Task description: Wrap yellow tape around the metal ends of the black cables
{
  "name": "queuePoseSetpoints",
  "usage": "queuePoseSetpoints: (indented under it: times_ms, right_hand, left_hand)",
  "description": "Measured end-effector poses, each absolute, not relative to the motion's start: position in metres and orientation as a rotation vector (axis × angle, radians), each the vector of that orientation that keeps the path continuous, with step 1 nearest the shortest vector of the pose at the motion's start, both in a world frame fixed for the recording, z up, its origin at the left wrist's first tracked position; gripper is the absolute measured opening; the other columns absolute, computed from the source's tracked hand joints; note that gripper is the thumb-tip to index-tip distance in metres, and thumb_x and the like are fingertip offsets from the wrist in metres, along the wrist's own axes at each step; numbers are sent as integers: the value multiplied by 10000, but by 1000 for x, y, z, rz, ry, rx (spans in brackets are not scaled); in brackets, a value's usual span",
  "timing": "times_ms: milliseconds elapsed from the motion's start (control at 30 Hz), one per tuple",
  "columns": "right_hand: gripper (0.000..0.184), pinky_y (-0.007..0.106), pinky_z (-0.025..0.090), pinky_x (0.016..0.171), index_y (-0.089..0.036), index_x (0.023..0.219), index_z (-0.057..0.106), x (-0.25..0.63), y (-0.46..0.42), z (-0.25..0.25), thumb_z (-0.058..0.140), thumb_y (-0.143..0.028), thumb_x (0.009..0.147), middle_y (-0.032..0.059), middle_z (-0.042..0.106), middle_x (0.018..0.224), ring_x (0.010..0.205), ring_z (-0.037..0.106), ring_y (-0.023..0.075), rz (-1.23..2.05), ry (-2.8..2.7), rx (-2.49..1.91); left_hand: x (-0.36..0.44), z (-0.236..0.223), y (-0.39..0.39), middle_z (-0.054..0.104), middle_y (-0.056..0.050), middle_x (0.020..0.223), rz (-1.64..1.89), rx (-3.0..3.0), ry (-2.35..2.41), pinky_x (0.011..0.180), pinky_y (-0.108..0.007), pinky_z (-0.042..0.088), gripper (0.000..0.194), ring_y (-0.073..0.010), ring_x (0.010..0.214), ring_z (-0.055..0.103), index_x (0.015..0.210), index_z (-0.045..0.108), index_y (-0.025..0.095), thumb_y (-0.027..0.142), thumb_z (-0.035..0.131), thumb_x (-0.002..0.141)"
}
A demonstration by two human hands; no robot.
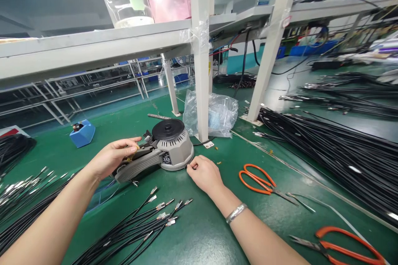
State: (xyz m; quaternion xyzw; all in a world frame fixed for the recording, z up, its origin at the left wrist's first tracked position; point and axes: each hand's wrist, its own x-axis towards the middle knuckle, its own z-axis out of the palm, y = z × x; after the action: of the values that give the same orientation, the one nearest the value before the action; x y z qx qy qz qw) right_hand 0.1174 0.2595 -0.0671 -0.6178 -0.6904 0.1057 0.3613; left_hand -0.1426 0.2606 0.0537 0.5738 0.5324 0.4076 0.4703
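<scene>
A grey tape dispenser [175, 153] with a round black top stands on the green work surface. My left hand [113, 157] is at its front outlet, thumb and fingers brought together; a bit of yellowish-brown material shows by the thumb tip, too small to name. Close against the right side of the dispenser's base, my right hand [205, 174] rests with its fingers curled in; whatever may be inside them is hidden. A bracelet [236, 213] circles the right wrist. Below the dispenser lies a bundle of black cables [133, 227] with metal connectors at their ends.
Orange-handled scissors [256, 180] and orange-handled pliers [336, 244] lie at right. Behind them stretches a large black cable bundle [326, 157]. A clear plastic bag [217, 112] surrounds a white post [201, 58]. A blue holder [82, 133] stands at left, near more cables [34, 207].
</scene>
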Motion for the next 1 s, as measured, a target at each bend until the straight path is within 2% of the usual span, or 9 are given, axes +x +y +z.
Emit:
queuePoseSetpoints:
  times_ms: [333,700,1000]
  right_hand:
    - [196,251,355,634,-201,550,547,115,256,-66,601,-153,732,-20,595,639,634,548,135,281,-1880,-1526]
    - [182,283,361,724,-205,601,597,103,255,-65,678,-315,721,-25,630,678,701,588,145,308,-1975,-1457]
    - [205,264,344,675,-203,557,584,100,254,-66,653,-239,747,-27,628,648,657,575,134,262,-1959,-1494]
  left_hand:
    - [-141,54,260,558,-116,1303,1003,1409,1296,938,-417,331,262,-351,1220,461,686,706,198,409,799,562]
    - [-139,55,259,552,-116,1317,987,1421,1317,947,-416,328,261,-348,1248,436,679,707,211,420,800,553]
    - [-138,56,260,567,-130,1302,989,1445,1335,962,-445,332,286,-365,1249,436,674,714,209,438,808,530]
